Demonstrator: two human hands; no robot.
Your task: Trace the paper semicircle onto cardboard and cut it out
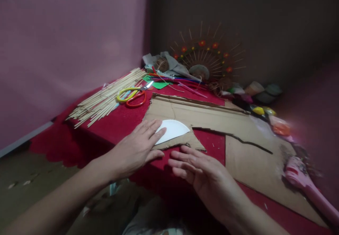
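Observation:
A white half-round piece of paper or card (173, 131) lies on brown cardboard (196, 110), which is cut irregularly. My left hand (139, 145) rests flat with fingers spread over the left end of the white piece, pressing on it and the cardboard. My right hand (200, 166) is held palm turned inward just below the cardboard's near edge, fingers apart and nothing in it. Scissors (134, 97) with one yellow and one red handle lie to the left, behind my left hand, their blades partly apart.
A bundle of thin sticks (106, 99) lies at the left on the red cloth (106, 131). A stick fan with red flowers (202, 53) stands behind. A pink tool (304, 182), perhaps a glue gun, lies right, near yellow and orange items.

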